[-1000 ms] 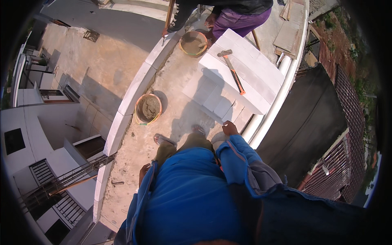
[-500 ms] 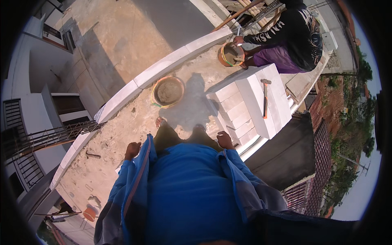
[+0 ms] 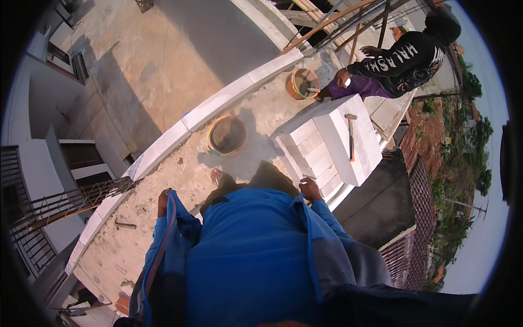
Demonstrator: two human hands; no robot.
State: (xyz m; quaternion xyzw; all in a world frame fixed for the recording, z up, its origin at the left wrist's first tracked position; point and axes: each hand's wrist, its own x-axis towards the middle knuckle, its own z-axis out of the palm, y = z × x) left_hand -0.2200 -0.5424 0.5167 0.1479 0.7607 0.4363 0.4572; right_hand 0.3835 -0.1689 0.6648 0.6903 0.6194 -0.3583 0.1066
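Observation:
My left hand is closed at the front edge of my open blue jacket. The flap hides part of the hand, and its fingers seem to grip the edge. On the other side, my right hand is curled, knuckles up, beside the other jacket edge. Whether anything is inside its fingers I cannot tell. Just past it stands a stack of white blocks, with a hammer lying on top. Ahead of my feet, a round bucket with grey contents sits on the concrete.
Beyond the blocks a person in black top and purple shorts sits beside an orange bucket. A low white block wall curves along the left. Rebar juts out at its gap. A dark sloping surface lies right.
My left hand moved outward to the left, and the jacket flap spread with it. My right hand shifted slightly right. The other person straightened up and drew a hand away from the orange bucket.

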